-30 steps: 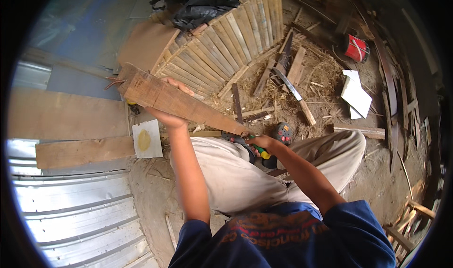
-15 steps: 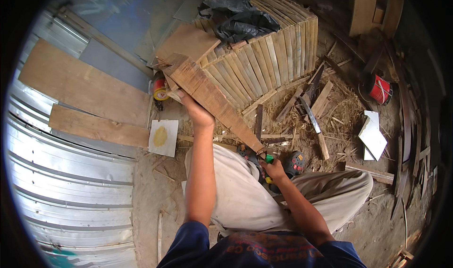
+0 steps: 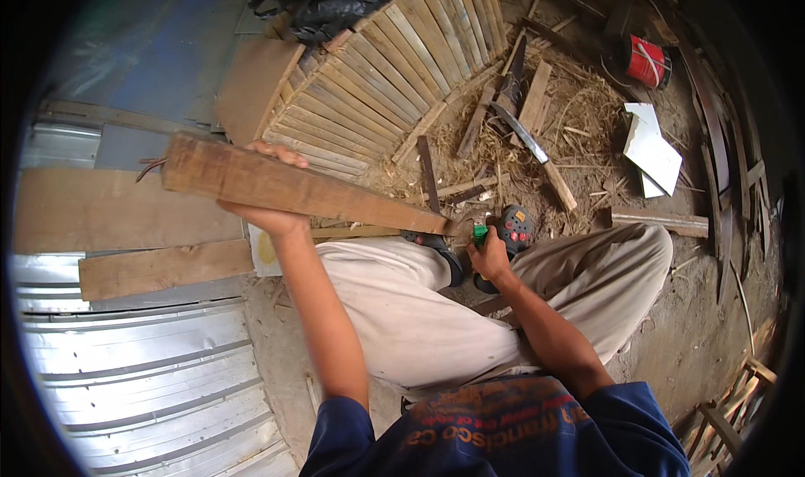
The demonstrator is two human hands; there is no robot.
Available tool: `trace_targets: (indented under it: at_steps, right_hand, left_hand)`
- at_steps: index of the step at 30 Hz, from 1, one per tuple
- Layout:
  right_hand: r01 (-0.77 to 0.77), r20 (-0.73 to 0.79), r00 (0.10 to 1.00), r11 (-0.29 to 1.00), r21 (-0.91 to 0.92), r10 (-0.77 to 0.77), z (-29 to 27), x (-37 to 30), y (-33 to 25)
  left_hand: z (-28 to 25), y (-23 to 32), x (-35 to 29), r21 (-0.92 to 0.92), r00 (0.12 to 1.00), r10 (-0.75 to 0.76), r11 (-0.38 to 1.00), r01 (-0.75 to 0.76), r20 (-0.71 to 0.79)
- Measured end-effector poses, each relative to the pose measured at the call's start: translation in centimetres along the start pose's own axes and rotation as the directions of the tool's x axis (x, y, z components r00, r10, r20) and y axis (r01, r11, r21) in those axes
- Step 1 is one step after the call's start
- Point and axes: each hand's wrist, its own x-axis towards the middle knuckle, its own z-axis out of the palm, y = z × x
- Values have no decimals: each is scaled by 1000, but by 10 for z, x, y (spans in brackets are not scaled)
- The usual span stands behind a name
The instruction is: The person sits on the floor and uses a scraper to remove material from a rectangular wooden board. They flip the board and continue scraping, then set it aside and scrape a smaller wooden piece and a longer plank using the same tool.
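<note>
A long brown wooden beam [image 3: 293,183] slants across in front of me, its thick end raised at the left. My left hand [image 3: 272,215] grips it from beneath near that end, with fingertips showing over the far edge. Thin dark strands [image 3: 151,166] stick out of the end. By the beam's narrow-looking far tip, my right hand [image 3: 490,255] is closed around a green handle [image 3: 480,235]. What tool the handle belongs to is hidden by the fingers. Dark clogs [image 3: 513,228] on my feet sit just beside that hand.
A curved stack of wooden slats [image 3: 360,91] stands ahead, with black plastic [image 3: 344,7] on it. A machete [image 3: 537,154] lies on wood scraps and shavings. Farther right are a red can [image 3: 647,62] and white board pieces [image 3: 654,154]. Corrugated metal sheets [image 3: 151,376] and boards [image 3: 168,269] cover the left.
The beam has swung toward level across the view, its thick end moving left and nearer me. My left hand has shifted left with it. The view has turned; my right hand keeps its hold.
</note>
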Motion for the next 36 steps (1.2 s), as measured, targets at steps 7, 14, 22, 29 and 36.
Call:
trace_targets:
  at_steps: [7,14,22,29,36]
  right_hand:
    - [-189,98,979,974,125,177,-9,9,3]
    - [-43,6,999,998,39,43,8,28,5]
    - [-195,61,981,956,220,186,-1,29,-14]
    - [-416,175,908,871,261,381,-5,27,-12]
    - [-692,596,712,512,509,371,31,-9,-49]
  left_hand:
    - [-31,20,-7,363,890,201,931,-43,-409]
    - [-82,22,-11,592,812,202,780,204,-547]
    - [-87,40,-31,293,867,112,955,41,-485]
    - [-47,19,-23,497,840,210,864,80,-501]
    - [-35,2,-26,578,817,295,814,57,-496]
